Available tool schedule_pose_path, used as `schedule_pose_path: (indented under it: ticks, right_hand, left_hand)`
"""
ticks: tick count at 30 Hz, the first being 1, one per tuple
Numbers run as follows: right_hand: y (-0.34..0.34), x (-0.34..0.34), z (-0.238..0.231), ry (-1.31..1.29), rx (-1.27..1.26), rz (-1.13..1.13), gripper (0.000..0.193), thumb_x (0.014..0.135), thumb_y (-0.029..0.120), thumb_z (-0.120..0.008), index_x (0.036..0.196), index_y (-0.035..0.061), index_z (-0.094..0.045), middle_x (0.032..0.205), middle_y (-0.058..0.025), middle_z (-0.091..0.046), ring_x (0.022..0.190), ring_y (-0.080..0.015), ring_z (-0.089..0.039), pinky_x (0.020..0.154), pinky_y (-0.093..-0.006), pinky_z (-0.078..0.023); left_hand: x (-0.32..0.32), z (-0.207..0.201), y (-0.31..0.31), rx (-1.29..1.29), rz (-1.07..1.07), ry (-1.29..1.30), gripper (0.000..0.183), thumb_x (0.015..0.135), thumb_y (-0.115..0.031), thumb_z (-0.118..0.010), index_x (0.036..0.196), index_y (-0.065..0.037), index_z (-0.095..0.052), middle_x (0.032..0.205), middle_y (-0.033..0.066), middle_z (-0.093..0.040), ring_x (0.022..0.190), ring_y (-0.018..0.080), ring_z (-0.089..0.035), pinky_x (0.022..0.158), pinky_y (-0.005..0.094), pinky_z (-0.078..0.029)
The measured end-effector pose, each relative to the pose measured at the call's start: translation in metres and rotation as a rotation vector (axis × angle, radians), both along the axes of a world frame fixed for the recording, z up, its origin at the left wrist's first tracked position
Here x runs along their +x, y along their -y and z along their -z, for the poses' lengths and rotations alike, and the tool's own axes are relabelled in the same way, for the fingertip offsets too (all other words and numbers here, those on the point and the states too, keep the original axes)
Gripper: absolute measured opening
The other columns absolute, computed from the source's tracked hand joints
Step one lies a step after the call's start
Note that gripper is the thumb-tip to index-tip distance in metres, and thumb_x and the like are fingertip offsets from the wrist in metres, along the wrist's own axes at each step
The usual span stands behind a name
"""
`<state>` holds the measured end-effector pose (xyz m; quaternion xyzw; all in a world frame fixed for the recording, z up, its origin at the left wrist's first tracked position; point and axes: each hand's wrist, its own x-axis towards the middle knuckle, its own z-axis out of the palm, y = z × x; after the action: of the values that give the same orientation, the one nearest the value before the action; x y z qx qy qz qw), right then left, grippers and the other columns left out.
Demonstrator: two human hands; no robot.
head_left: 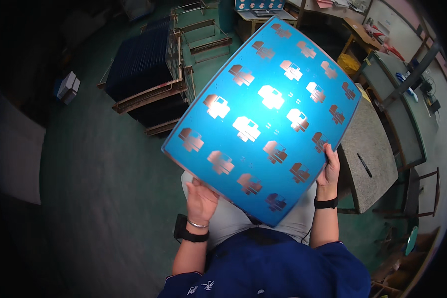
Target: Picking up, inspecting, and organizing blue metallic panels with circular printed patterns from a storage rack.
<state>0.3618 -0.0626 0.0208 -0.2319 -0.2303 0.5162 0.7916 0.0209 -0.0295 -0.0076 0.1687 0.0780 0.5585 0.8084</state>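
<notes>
A large blue panel with rows of shiny copper-coloured shapes is tilted in front of me, with light glaring off its middle. My left hand grips its lower left edge; the fingers go behind the panel and are partly hidden. On the lower right edge, my right hand is closed round the rim, with the thumb on the printed face. The panel's underside cannot be seen.
Dark panels stand packed upright in a rusty metal rack at the far left, near empty wire racks. A speckled table at the right bears a black pen. A white box sits on the green floor.
</notes>
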Motion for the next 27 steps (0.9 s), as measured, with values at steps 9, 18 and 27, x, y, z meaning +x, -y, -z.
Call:
schedule_pose_path:
  ticks: [9, 18, 27]
  right_hand:
    - [0.013, 0.027, -0.010, 0.021, -0.015, 0.171, 0.038, 0.097, 0.021, -0.044, 0.126, -0.0037, -0.045, 0.124, -0.0135, -0.055, 0.112, -0.0245, -0.055, 0.096, -0.0408, -0.044]
    - [0.046, 0.065, -0.031, 0.526, -0.303, 0.170, 0.043, 0.098, 0.019, -0.043, 0.135, -0.0020, -0.038, 0.083, -0.0081, -0.064, 0.078, -0.0128, -0.063, 0.072, -0.0232, -0.053]
    - [0.019, 0.026, -0.050, 0.654, -0.310, 0.114, 0.023, 0.093, 0.015, -0.055, 0.111, 0.0012, -0.053, 0.099, -0.0031, -0.062, 0.088, -0.0082, -0.057, 0.079, -0.0220, -0.047]
  left_hand:
    - [-0.004, 0.003, -0.005, -0.145, -0.155, -0.320, 0.042, 0.094, -0.025, -0.053, 0.132, -0.011, -0.042, 0.127, 0.0069, -0.051, 0.115, 0.0229, -0.050, 0.097, 0.0432, -0.043]
    - [-0.061, 0.007, -0.007, -0.070, -0.323, -0.480, 0.035, 0.095, -0.022, -0.051, 0.124, -0.002, -0.048, 0.119, 0.0096, -0.058, 0.104, 0.0198, -0.058, 0.090, 0.0343, -0.048]
    - [-0.084, 0.010, -0.007, -0.016, -0.391, -0.532, 0.023, 0.091, -0.018, -0.059, 0.107, -0.002, -0.052, 0.108, 0.0078, -0.061, 0.094, 0.0148, -0.060, 0.084, 0.0285, -0.050]
